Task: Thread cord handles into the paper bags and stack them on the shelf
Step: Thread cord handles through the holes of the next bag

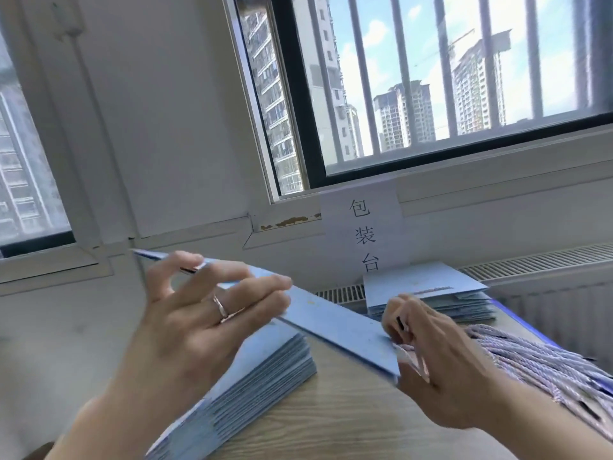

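While the paper bag (335,322) hangs flat and slanted in the air, its long edge runs from 10 o'clock down to 4 o'clock between the 2 hands. The left hand (205,310), wearing a ring (220,307), is at the upper half: thumb and forefinger appear to pinch the top edge, and the other fingers lie nearly straight across the blue face. The right hand (441,360) is curled tight on the bag's lower corner at 4 o'clock, with a pale cord (414,355) caught in the same grip; motion blur hides how the cord meets the paper.

Under the raised bag, at 7 o'clock, a stack of bags (265,386) lies on the wooden table (331,426), its folded edges facing the viewer and its far corner beneath the held bag. A second stack (428,293) lies at 1 o'clock against the wall, just beyond the right hand's knuckles. A bundle of cords (547,363) fans out at 3 o'clock, touching the right wrist. Bare tabletop shows at 6 o'clock between the forearms. A paper sign (363,227) hangs at 12 o'clock below the barred window (464,78), with a radiator (547,260) at 2 o'clock.
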The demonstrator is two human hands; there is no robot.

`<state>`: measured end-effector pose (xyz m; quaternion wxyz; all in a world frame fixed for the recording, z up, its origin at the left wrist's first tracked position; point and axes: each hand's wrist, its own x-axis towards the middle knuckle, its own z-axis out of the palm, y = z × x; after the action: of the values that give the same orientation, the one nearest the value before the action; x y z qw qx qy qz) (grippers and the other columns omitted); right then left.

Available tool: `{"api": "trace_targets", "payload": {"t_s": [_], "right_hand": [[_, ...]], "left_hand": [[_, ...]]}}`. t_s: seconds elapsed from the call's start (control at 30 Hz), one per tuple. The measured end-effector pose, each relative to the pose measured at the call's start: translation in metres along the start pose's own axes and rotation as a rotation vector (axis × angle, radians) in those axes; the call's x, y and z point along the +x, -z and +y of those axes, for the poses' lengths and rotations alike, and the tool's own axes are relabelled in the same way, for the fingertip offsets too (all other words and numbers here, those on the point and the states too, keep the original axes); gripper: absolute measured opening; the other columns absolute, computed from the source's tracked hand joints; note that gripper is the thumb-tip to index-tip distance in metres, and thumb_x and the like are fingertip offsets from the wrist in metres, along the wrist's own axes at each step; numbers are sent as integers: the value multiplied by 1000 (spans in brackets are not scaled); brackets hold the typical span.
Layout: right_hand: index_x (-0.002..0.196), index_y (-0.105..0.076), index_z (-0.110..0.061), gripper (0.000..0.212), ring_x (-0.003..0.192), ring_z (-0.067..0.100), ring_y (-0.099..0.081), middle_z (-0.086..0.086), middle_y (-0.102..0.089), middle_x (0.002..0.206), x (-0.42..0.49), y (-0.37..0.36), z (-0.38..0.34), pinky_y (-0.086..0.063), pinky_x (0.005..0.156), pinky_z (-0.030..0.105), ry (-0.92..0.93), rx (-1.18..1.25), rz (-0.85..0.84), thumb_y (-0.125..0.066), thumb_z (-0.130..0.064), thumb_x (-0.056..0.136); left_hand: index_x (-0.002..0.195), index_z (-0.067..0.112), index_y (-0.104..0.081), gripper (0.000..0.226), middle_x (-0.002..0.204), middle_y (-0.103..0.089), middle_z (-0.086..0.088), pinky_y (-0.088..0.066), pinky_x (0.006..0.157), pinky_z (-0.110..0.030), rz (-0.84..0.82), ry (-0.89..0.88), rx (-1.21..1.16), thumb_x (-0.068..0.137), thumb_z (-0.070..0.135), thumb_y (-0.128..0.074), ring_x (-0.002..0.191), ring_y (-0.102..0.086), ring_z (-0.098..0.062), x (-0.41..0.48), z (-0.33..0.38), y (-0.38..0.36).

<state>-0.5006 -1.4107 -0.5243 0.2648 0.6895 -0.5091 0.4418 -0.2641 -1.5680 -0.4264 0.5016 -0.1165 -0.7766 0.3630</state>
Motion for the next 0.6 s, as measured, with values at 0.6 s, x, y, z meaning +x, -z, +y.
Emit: {"api": "trace_targets", "payload": {"t_s": [0.6], "right_hand": [[80, -27, -22, 32, 66, 5, -30, -14, -34, 74, 12, -36, -16, -27, 58, 18, -108, 26, -162, -37, -40, 105]], "left_hand": [[138, 23, -49, 34, 147, -47, 14, -42, 109, -28, 6, 501, -708, 106, 22, -38, 135, -48, -14, 9, 16, -108]]}}
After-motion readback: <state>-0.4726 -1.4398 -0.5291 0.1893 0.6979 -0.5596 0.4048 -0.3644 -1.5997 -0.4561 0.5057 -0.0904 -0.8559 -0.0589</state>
